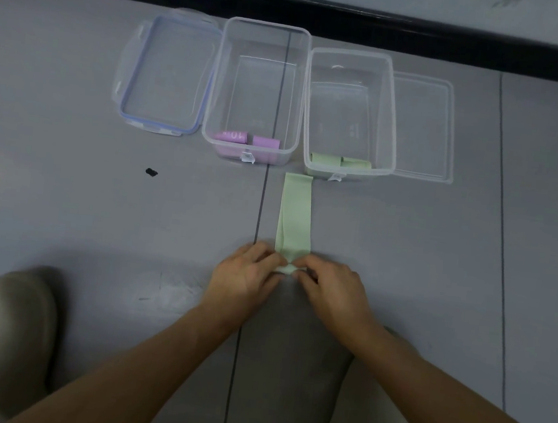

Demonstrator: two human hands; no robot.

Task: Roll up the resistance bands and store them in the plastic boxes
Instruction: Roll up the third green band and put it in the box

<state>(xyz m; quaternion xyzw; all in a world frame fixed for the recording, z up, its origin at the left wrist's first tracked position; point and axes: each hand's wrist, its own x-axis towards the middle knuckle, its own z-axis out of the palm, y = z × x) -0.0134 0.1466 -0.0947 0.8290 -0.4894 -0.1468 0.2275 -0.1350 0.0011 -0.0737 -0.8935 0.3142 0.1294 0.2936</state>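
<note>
I am seeing the left hand point(246, 277) and the right hand point(331, 292) pinching the near end of the green band point(296, 213), fingers curling round its small rolled start. The rest is lying flat on the grey surface point(66, 189), running up to the right-hand box point(346, 115), which is holding green rolls point(339, 161).

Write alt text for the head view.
The left hand and right hand pinch the near end of a green resistance band on a grey surface. Beyond, the left plastic box holds purple rolls, the right plastic box green rolls.

Near end of green band point(296, 213) (the roll) behind fingertips point(267, 257).
</note>
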